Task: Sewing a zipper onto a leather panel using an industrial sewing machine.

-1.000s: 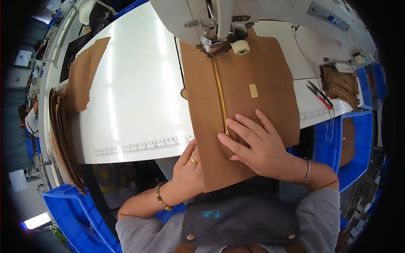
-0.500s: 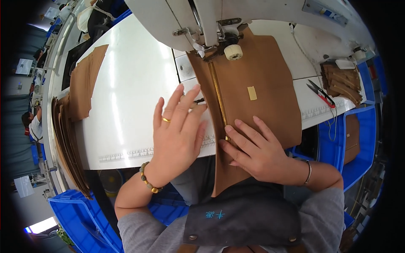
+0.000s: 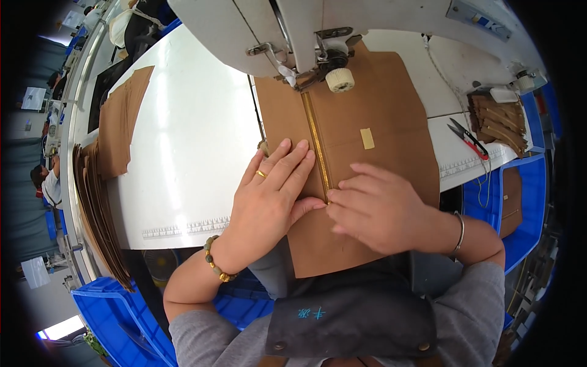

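A brown panel, leather-like, lies flat under the head of a sewing machine, its near end hanging past the table edge towards my lap. A gold-toothed zipper runs lengthwise in it, its far end close to the presser foot area. My left hand rests flat and open on the panel's left part, thumb stretched to the zipper's near end. Beside that thumb, my right hand has its fingers curled in at the zipper's end; what they pinch, if anything, is hidden. A small beige tape piece sits on the panel.
Stacked brown pieces hang over the table's left edge. Black-and-red thread snips lie at the right, near a pile of zippered strips. Blue bins stand at the lower right and lower left.
The panel's left flap, raised before, now lies flat. My left hand has come down onto it and moved right. My right hand's spread fingers have curled in at the zipper's near end.
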